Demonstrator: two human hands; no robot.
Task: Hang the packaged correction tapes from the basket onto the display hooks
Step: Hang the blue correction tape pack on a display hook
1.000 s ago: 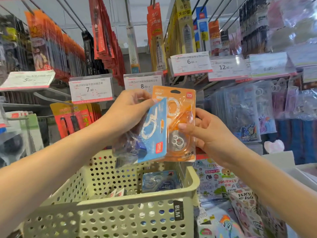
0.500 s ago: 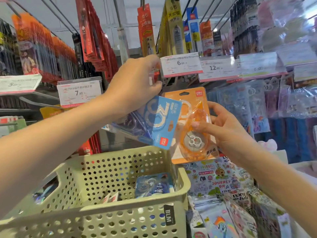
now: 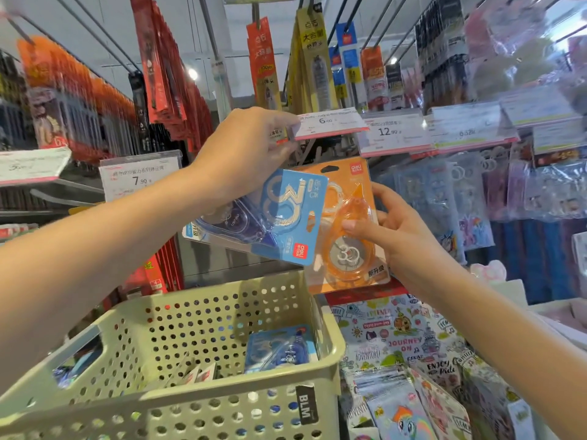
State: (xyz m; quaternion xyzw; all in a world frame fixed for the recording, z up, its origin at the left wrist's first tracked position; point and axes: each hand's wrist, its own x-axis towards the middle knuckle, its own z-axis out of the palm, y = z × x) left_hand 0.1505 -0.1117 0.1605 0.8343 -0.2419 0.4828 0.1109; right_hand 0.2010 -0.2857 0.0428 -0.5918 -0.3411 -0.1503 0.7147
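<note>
My left hand (image 3: 244, 154) grips a blue correction tape pack (image 3: 287, 217) tilted sideways, while its fingertips touch the 6.00 price tag (image 3: 328, 122) at the front of a display hook. Just right of it, my right hand (image 3: 403, 236) holds an orange correction tape pack (image 3: 347, 249) upright by its right edge, partly behind the blue one. Below them is the pale green perforated basket (image 3: 222, 389), with another blue correction tape pack (image 3: 279, 347) lying inside. The hook behind the price tag is hidden.
Rows of hanging stationery packs fill the hooks above and to the left, with price tags 7.90 (image 3: 139, 179) and 12.90 (image 3: 390, 131). Clear pouches hang at the right. Cartoon sticker packs (image 3: 400, 344) lie right of the basket.
My left hand has risen with the blue pack, and its fingers now reach the 6.00 price tag. The right hand with the orange pack has stayed about level beside it.
</note>
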